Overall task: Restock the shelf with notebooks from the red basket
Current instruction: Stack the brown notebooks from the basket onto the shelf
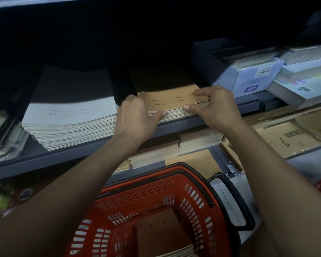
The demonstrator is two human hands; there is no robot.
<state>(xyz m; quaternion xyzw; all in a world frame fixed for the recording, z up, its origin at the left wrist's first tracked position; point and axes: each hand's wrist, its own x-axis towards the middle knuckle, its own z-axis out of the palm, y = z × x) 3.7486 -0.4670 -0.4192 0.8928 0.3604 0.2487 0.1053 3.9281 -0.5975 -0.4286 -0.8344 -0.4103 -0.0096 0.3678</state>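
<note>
A stack of brown notebooks [171,101] lies on the grey shelf [93,147], its back half lost in shadow. My left hand [137,115] grips the stack's left front corner, fingers on top and thumb against the page edges. My right hand [214,106] grips the right front corner the same way. Below, between my forearms, stands the red basket [198,197] with black handles, and more brown notebooks [163,236] lie in its bottom.
A tall stack of white notebooks [70,125] sits left of the brown one. A pale blue A6 box [256,78] and wrapped packs [304,84] fill the shelf's right end. Brown stacks [198,140] lie on the lower shelf.
</note>
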